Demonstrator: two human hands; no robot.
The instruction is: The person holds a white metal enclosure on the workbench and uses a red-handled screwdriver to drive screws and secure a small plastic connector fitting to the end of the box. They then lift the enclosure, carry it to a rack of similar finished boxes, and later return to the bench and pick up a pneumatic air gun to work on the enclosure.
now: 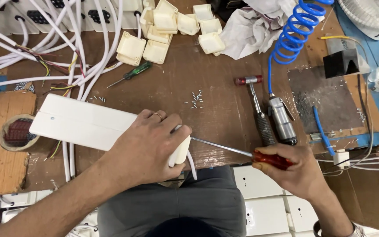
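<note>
Under the left hand [148, 147] lies the white casing [84, 123], right hand [297, 169] beside it.

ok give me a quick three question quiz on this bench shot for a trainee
1. True or false: the right hand holds a screwdriver with a red handle.
2. What does the left hand press on? A) the green screwdriver B) the long white casing C) the blue coiled hose
3. Fill in: the small hammer on the wooden bench lies just left of the grey ____ tool joined to the hose.

Key:
1. True; its shaft tip meets the casing's end by the left hand.
2. B
3. air
</note>
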